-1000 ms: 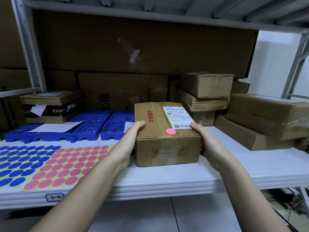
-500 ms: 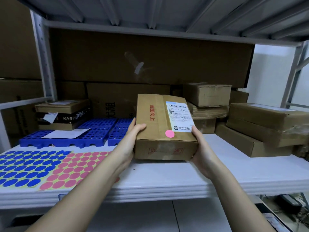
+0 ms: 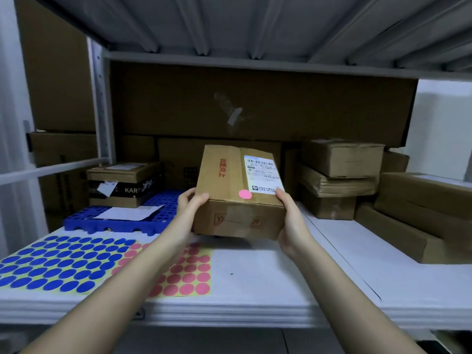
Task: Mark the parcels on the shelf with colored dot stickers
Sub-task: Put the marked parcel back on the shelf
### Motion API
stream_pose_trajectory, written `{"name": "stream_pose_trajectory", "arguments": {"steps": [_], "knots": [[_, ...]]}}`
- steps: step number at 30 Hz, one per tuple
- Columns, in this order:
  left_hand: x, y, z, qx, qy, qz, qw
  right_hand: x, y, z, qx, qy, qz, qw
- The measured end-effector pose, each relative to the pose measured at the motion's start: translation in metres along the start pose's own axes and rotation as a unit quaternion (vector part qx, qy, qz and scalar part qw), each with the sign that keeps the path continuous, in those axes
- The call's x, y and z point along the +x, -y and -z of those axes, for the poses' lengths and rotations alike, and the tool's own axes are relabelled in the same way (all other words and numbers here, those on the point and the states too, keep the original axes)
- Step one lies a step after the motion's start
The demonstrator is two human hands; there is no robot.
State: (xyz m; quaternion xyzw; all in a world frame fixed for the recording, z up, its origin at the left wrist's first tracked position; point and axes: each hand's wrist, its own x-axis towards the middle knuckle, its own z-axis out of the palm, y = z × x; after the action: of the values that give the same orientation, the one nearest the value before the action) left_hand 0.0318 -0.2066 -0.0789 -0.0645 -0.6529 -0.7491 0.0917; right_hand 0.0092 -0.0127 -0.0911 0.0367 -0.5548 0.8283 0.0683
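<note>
A brown cardboard parcel (image 3: pixel 229 180) with a white shipping label and a pink dot sticker (image 3: pixel 245 194) on its top is lifted off the white shelf (image 3: pixel 268 277), tilted back. My left hand (image 3: pixel 190 203) grips its left side with the thumb on the top edge. On the right side, my right hand (image 3: pixel 290 215) holds the parcel, thumb on the label's corner. A sheet of blue dot stickers (image 3: pixel 58 261) and a sheet of pink dot stickers (image 3: pixel 186 272) lie flat on the shelf at the front left, the pink one partly under my left forearm.
Blue perforated trays (image 3: pixel 122 218) with a white paper lie at the back left, behind them a black and brown box (image 3: pixel 122 185). Stacked cardboard parcels (image 3: pixel 339 175) and long flat boxes (image 3: pixel 421 215) fill the right. Large cartons line the back wall; an upper shelf hangs overhead.
Both hands have raised the parcel from the shelf surface and carried it up and back, tilting its top toward me. The view has risen too.
</note>
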Motion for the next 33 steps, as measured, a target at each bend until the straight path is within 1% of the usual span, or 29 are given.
{"name": "stream_pose_trajectory", "arguments": {"steps": [3,6,9,13,17,20,24,29,32,33], "knots": [[0.007,0.001,0.026,0.026,-0.041,-0.005,0.999,0.014,0.000,-0.028,-0.031,0.020,-0.039,0.999],[0.020,-0.011,0.048,0.032,-0.068,-0.002,0.997,0.024,0.000,-0.054,-0.088,0.045,-0.070,0.993],[0.035,-0.021,0.070,0.046,-0.081,0.006,0.996,0.038,-0.002,-0.077,-0.174,0.099,-0.075,0.977],[0.063,-0.025,0.106,0.054,-0.112,0.037,0.992,0.064,-0.014,-0.108,-0.208,0.145,-0.083,0.964],[0.094,-0.018,0.141,0.107,-0.115,0.051,0.986,0.093,-0.031,-0.132,-0.255,0.136,-0.074,0.954],[0.103,-0.020,0.149,0.190,-0.100,0.054,0.975,0.107,-0.040,-0.141,-0.270,0.142,-0.074,0.949],[0.124,-0.017,0.162,0.252,-0.096,0.036,0.962,0.126,-0.052,-0.146,-0.273,0.150,-0.074,0.947],[0.145,-0.010,0.178,0.296,-0.093,0.015,0.951,0.144,-0.067,-0.157,-0.292,0.140,-0.032,0.946],[0.154,-0.003,0.184,0.318,-0.096,-0.005,0.943,0.154,-0.074,-0.158,-0.298,0.146,-0.033,0.943],[0.155,-0.001,0.185,0.341,-0.099,-0.019,0.935,0.158,-0.076,-0.158,-0.297,0.146,-0.036,0.943]]}}
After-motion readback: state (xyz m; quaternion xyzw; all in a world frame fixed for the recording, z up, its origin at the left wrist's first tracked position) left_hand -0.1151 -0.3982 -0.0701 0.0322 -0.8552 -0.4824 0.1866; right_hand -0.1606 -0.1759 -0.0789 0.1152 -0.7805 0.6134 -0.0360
